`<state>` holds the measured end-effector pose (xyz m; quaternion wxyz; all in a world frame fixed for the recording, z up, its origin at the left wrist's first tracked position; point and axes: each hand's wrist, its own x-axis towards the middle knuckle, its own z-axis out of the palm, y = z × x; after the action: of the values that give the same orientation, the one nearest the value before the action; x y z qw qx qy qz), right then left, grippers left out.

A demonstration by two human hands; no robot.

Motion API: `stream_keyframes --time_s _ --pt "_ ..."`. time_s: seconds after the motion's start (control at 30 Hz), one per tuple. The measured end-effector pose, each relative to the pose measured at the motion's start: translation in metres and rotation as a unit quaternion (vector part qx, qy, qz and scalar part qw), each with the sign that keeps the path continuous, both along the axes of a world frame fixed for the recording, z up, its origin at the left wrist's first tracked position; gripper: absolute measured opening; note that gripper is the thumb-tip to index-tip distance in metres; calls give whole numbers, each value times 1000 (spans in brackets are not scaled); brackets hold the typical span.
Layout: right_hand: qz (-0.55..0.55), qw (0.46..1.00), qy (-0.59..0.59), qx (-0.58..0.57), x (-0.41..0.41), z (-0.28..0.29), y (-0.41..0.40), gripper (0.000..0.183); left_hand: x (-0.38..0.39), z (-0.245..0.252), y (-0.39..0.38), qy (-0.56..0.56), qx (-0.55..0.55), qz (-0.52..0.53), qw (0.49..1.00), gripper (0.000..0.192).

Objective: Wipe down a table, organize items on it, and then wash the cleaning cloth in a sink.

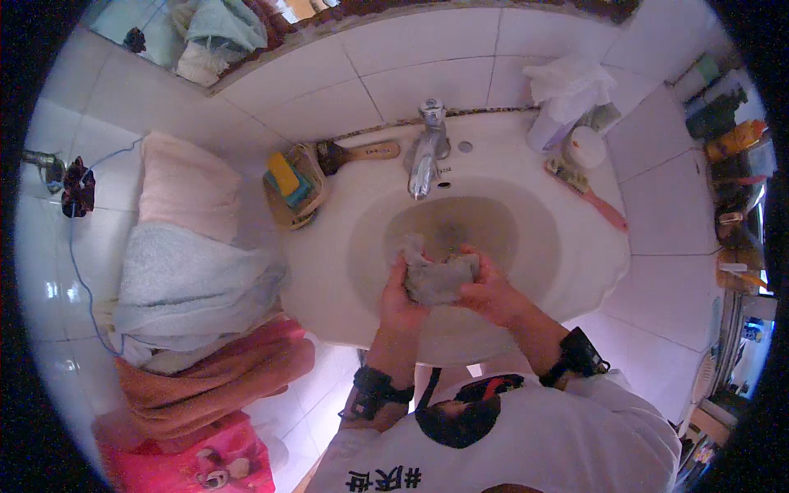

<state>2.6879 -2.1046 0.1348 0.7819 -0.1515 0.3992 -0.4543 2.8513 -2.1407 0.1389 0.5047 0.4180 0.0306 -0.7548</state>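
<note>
Between my two hands is a wet grey cloth [441, 282], bunched up over the basin of a white washbasin [327, 277]. My left hand [400, 299] grips its left side, with a loose end sticking up past the fingers. On the other side, my right hand [490, 286] has fingers and thumb closed on the cloth's right edge. Murky water [453, 225] lies in the bowl beyond the hands. Above the bowl's back rim stands a chrome faucet [425, 157]; no stream from it can be made out.
Left of the faucet lie a wooden-handled brush [363, 151] and a soap dish [317, 197] with a yellow-and-teal sponge [290, 182]. A pink-handled brush [592, 200] and a white round container [585, 148] sit at right. Towels [191, 277] hang on a cord at left.
</note>
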Motion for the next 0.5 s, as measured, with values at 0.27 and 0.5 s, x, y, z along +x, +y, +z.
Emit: stream_keyframes --time_s 0.27,0.5 --pt "74 727 485 -481 49 38 4 26 38 -94 6 359 -129 -24 924 30" --pt "294 647 642 -286 33 -5 -43 16 -33 -35 16 42 102 -74 991 29"
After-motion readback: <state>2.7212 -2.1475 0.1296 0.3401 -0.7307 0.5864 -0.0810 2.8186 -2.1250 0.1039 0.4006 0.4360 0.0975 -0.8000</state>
